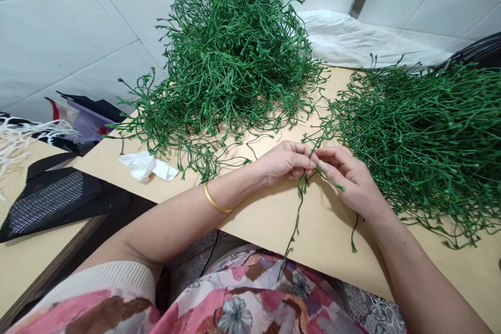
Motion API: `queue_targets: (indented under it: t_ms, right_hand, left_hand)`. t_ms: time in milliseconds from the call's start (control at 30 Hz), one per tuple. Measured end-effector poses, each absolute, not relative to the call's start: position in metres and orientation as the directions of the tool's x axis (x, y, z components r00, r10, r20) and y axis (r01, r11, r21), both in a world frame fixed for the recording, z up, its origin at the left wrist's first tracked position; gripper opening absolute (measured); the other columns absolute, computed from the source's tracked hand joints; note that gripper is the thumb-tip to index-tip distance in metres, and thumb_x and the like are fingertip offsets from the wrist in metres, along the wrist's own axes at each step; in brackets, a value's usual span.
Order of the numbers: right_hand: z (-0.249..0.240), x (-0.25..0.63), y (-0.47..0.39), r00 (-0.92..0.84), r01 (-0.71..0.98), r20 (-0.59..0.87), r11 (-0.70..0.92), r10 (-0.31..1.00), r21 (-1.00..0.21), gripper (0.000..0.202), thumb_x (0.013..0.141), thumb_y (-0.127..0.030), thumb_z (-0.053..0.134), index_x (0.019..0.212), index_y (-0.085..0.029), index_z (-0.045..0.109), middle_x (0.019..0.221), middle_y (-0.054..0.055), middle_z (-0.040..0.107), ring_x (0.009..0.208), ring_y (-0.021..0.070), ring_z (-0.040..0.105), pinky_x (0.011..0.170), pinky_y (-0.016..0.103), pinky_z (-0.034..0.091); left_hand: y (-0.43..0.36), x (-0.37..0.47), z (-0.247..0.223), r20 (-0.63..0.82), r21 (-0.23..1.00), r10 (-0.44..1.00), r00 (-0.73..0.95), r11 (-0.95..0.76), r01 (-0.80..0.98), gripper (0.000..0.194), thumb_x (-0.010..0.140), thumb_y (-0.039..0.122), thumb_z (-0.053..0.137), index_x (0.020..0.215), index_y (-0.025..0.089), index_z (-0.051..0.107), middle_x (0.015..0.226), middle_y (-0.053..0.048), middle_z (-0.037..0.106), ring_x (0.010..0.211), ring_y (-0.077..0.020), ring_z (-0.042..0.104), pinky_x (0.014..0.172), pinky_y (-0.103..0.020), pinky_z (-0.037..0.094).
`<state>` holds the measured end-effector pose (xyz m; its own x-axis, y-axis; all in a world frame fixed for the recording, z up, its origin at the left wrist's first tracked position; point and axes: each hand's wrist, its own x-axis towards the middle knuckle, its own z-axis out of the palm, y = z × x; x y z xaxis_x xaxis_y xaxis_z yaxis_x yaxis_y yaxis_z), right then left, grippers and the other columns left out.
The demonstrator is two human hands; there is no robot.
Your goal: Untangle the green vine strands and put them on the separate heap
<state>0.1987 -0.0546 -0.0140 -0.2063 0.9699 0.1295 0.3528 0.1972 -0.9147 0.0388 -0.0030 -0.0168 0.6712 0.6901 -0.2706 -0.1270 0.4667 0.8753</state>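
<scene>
Here you are with both hands at the middle of the counter point(324, 240), fingertips meeting: your left hand point(289, 160) pinches a green strand point(297, 214), and your right hand point(350, 180) pinches it just beside, a short green tip poking out below your right thumb. Your curled fingers hide the spot where the pieces meet, so how they join can't be made out. The strand trails down across the counter's near edge, its end hard to pick out against your flowered clothing point(250, 297). Up at the far edge rises a tall green heap point(235, 52), single stems lost in the tangle; over at the right edge a second heap point(434, 146) runs out of view. A crumpled white tissue point(144, 166) sits near the left corner. Off to the left, a black mesh-panelled item point(50, 201) is cut off, and whether it is a container, or holds anything, you can't tell.
</scene>
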Motion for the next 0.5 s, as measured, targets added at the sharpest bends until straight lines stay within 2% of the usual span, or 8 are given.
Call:
queue_targets:
  t_ms: [133,233,333,500]
  right_hand:
    - [-0.0169,0.1976,-0.0551,-0.197,0.467,0.12,0.201,0.973,-0.861,0.024,0.085,-0.032,0.046,0.104,-0.019,0.053,0.085,0.004,0.06,0.078,0.015,0.057,0.07,0.028,0.046]
    - [-0.0168,0.1967,-0.0556,-0.21,0.48,0.1,0.192,0.973,-0.856,0.024,0.086,-0.033,0.045,0.104,-0.019,0.052,0.081,0.003,0.059,0.074,0.015,0.055,0.066,0.028,0.045]
    - [-0.0148,0.1954,-0.0552,-0.228,0.426,0.121,0.211,0.966,-0.88,0.021,0.084,-0.032,0.048,0.1,-0.019,0.053,0.086,0.004,0.06,0.077,0.0154,0.056,0.069,0.028,0.046]
    - [-0.0152,0.1938,-0.0543,-0.218,0.328,0.131,0.199,0.967,-0.923,0.021,0.083,-0.029,0.051,0.102,-0.02,0.054,0.097,0.005,0.061,0.087,0.0164,0.058,0.078,0.031,0.047]
  left_hand:
    - [-0.0064,0.0399,-0.0162,-0.227,0.891,0.705,0.672,0.428,-0.149,0.02,0.064,0.023,0.064,0.059,0.012,0.048,0.049,0.003,0.047,0.037,-0.0001,0.028,0.039,-0.018,0.014]
    - [-0.008,0.0404,-0.0138,-0.232,0.906,0.721,0.653,0.404,-0.124,0.019,0.059,0.019,0.066,0.06,0.013,0.048,0.046,0.006,0.042,0.036,0.0005,0.024,0.039,-0.018,0.012]
    - [-0.0077,0.0399,-0.0125,-0.272,0.895,0.708,0.652,0.435,-0.098,0.014,0.056,0.011,0.062,0.061,0.014,0.05,0.045,0.007,0.041,0.035,0.0003,0.023,0.038,-0.019,0.012]
    - [-0.0071,0.0402,-0.0141,-0.27,0.898,0.714,0.646,0.429,-0.099,0.011,0.055,0.01,0.058,0.061,0.014,0.05,0.045,0.006,0.041,0.035,-0.0005,0.023,0.038,-0.02,0.011]
